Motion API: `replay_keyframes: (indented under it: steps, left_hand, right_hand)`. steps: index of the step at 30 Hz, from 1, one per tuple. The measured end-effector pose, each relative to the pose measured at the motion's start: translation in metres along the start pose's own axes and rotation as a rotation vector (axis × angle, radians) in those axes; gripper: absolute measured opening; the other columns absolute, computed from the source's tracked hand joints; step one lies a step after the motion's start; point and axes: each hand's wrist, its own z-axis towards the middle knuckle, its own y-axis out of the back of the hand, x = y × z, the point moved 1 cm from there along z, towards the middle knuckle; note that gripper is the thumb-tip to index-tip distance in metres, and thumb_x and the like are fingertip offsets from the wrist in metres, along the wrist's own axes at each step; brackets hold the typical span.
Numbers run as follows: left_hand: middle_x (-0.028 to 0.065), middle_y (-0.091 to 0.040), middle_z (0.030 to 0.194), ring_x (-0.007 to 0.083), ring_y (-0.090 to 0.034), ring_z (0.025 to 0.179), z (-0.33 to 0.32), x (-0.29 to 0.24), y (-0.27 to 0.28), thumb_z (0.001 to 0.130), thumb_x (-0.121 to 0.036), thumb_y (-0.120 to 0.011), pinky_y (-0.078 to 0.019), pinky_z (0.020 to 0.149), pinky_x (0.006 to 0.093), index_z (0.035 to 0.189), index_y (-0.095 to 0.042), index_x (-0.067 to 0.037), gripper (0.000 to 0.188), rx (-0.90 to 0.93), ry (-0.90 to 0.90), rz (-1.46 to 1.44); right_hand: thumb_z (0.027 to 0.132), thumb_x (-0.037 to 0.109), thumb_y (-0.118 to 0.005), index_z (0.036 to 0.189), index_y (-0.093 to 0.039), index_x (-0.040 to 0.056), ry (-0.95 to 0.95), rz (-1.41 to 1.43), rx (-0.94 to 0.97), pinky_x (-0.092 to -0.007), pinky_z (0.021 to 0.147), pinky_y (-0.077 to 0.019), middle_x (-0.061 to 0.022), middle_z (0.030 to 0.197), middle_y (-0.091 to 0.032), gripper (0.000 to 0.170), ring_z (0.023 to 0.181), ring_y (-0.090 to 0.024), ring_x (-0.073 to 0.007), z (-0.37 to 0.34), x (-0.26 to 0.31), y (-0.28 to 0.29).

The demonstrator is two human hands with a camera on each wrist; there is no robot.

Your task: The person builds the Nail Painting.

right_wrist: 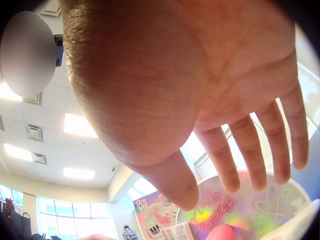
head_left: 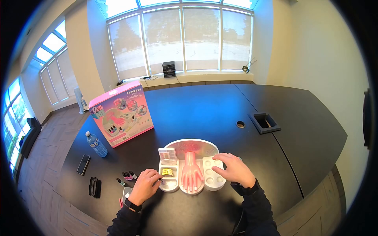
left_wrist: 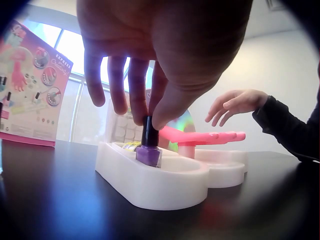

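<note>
Between thumb and fingertips, my left hand (head_left: 146, 185) pinches the black cap of a purple nail polish bottle (left_wrist: 149, 154). The bottle stands upright at the front left compartment of a white manicure stand (left_wrist: 150, 192). In the stand's middle lies a pink practice hand (head_left: 191, 173) with pale nails. A yellow patterned roll (head_left: 167, 172) sits in the left compartment behind, and a clear case (head_left: 168, 156) stands at the back left. My right hand (head_left: 235, 170) hovers over the round wells on the right side, fingers loosely spread and holding nothing.
Several nail polish bottles (head_left: 129, 176) stand left of my left hand. Farther left are a black case (head_left: 94, 187), a phone (head_left: 83, 165) and a water bottle (head_left: 96, 144). A pink product box (head_left: 121, 114) stands behind them. A cable box (head_left: 264, 122) is set into the table at right.
</note>
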Motion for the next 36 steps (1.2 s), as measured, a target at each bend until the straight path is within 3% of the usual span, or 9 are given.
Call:
replay_keyframes:
  steps: [8,10,13,24,36]
  left_hand:
    - [0.0108,-0.073,0.115,0.0336,-0.066,0.119,-0.001,0.0,-0.002,0.089,-0.006,-0.081,-0.0525,0.105,0.0467,0.11,-0.076,-0.004,0.022,0.014,0.006,0.001]
    - [0.0108,-0.073,0.115,0.0336,-0.066,0.119,-0.001,0.0,-0.003,0.089,-0.006,-0.081,-0.0525,0.105,0.0467,0.111,-0.076,-0.004,0.023,0.018,0.011,0.001]
    - [0.0108,-0.073,0.115,0.0336,-0.066,0.119,-0.001,0.0,-0.003,0.089,-0.007,-0.081,-0.0524,0.105,0.0466,0.112,-0.076,-0.004,0.024,0.024,0.018,0.0]
    - [0.0111,-0.073,0.116,0.0341,-0.066,0.12,-0.003,-0.003,0.011,0.086,-0.01,-0.084,-0.0524,0.105,0.0466,0.113,-0.076,-0.005,0.029,-0.022,0.039,0.012]
    - [0.0142,-0.072,0.116,0.0379,-0.065,0.119,-0.033,0.046,0.052,0.083,-0.004,-0.081,-0.0529,0.104,0.0472,0.111,-0.075,-0.003,0.028,-0.193,0.254,0.166]
  right_hand:
    - [0.096,0.032,-0.079,0.127,-0.076,0.0024,0.002,0.0,0.0,-0.0491,0.1,-0.0571,-0.022,0.123,-0.077,0.043,0.115,-0.071,-0.0429,0.0,0.001,0.001]
    - [0.097,0.031,-0.08,0.127,-0.076,0.004,-0.04,-0.029,0.043,-0.0465,0.106,-0.0571,-0.0179,0.132,-0.077,0.041,0.121,-0.072,-0.0389,0.001,0.003,0.002]
    - [0.096,0.032,-0.079,0.127,-0.076,0.0024,0.008,-0.009,0.001,-0.049,0.1,-0.0571,-0.0218,0.123,-0.077,0.043,0.115,-0.071,-0.043,0.0,-0.001,-0.001]
    - [0.097,0.032,-0.08,0.128,-0.076,0.0033,-0.019,-0.022,0.024,-0.0478,0.104,-0.0568,-0.02,0.129,-0.076,0.043,0.12,-0.071,-0.0409,0.0,0.003,0.001]
    - [0.097,0.032,-0.08,0.127,-0.076,0.0031,-0.037,-0.042,0.039,-0.0464,0.106,-0.0564,-0.018,0.132,-0.077,0.042,0.122,-0.072,-0.0386,0.0,0.003,0.002]
